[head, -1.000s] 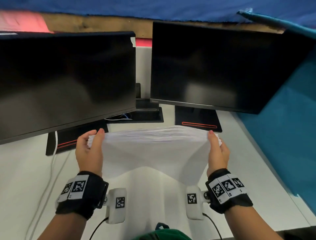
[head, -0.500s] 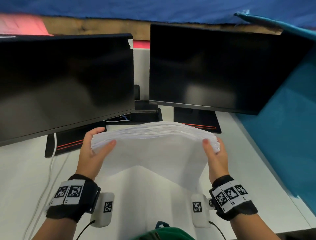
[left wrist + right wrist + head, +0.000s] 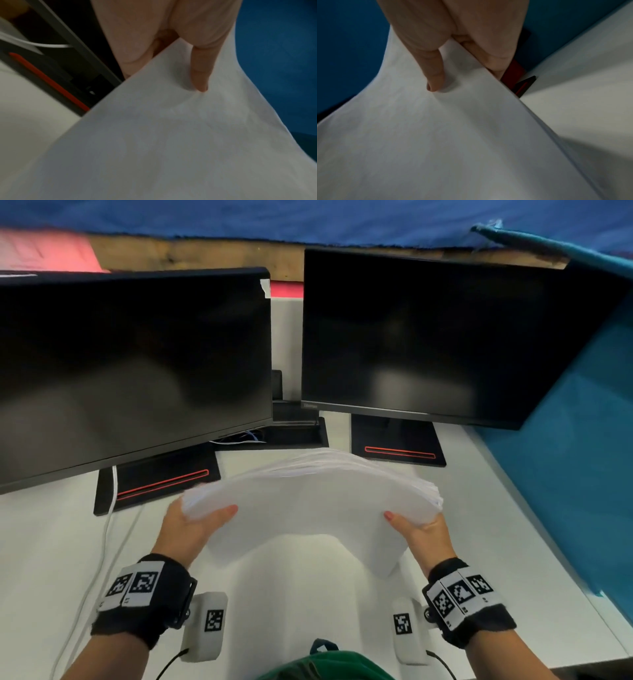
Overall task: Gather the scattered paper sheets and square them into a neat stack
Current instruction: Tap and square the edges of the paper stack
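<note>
1. The paper stack (image 3: 308, 501) hangs bowed between the left hand (image 3: 186, 527) and right hand (image 3: 419, 534), each clamped on a side edge, thumbs on top.
2. Loosen both grips slightly, then tap the lower edge on the desk (image 3: 51, 542) beneath.

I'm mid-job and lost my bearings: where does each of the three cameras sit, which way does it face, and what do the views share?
Head: worn on the head, looking forward and down at the thick bowed stack of white paper sheets, two black monitors and the white desk; left hand, right hand, both banded wrists.
Left wrist: along the left hand; thumb on the paper.
Right wrist: along the right hand; thumb on the paper.
Shared: all three show the stack.
</note>
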A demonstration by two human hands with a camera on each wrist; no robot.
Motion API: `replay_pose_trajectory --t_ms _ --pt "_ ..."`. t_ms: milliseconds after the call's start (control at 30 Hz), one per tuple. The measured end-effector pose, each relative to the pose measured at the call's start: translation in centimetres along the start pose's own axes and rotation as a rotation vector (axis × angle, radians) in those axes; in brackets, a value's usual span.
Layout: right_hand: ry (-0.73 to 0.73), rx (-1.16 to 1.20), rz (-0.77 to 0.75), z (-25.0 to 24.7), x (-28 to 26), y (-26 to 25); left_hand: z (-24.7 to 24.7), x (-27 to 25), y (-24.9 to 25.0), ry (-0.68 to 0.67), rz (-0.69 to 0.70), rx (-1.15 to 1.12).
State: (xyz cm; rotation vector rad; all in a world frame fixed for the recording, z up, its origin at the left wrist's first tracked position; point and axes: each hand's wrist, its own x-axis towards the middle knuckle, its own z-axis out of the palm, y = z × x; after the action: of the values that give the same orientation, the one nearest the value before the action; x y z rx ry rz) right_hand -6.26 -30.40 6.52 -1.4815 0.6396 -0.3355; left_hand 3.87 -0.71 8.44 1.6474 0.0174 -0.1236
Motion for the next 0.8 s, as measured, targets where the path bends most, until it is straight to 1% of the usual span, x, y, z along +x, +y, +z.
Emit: replay_pose_trajectory --t_ms 67,167,233,300,367,467,533,600,667,700,733,767,800 --pt "-0.030 -0.027 -0.024 0.1 -0.3 0.1 0.3 -0.4 -0.9 -0.040 -0.052 0.023" --pt "-0.009 -0.006 -0.067 0.4 -0.3 0.0 0.0 0.2 -1.9 -0.011 -0.042 0.078" --pt "0.006 0.010 -0.055 0.6 -0.4 0.2 -0.2 0.4 -2.5 0.011 -0.052 0.089" --pt "0.010 0.005 -0.019 0.7 -0.5 0.5 -0.2 0.2 -3.0 -0.007 -0.056 0.107" --pt "0.011 -0.023 -0.008 0.9 -0.4 0.5 0.2 -0.4 -2.8 -0.033 -0.039 0.148" --pt "0.042 -0.057 -0.049 1.3 0.1 -0.2 0.6 -0.5 -2.1 -0.028 0.027 0.160" --pt "0.099 -0.086 -0.101 1.7 0.6 -1.0 0.7 -0.4 -1.6 -0.027 0.013 0.096" --pt "0.205 -0.168 -0.150 1.8 1.3 -1.9 0.5 -0.4 -1.6 -0.036 -0.028 -0.023" --pt "0.308 -0.168 -0.123 1.7 1.6 -2.4 0.5 -0.7 -1.6 -0.026 -0.066 -0.150" --pt "0.308 -0.094 -0.058 1.7 1.4 -2.7 0.5 -0.8 -1.6 -0.017 -0.075 -0.224" --pt "0.242 0.028 0.031 1.9 1.1 -2.7 0.6 -0.8 -1.7 -0.004 -0.087 -0.290" --pt "0.116 0.188 0.114 2.3 0.7 -2.7 0.7 -0.9 -1.6 0.003 -0.099 -0.347" --pt "-0.041 0.353 0.198 2.9 0.1 -2.7 0.8 -0.9 -1.6 0.004 -0.104 -0.396"
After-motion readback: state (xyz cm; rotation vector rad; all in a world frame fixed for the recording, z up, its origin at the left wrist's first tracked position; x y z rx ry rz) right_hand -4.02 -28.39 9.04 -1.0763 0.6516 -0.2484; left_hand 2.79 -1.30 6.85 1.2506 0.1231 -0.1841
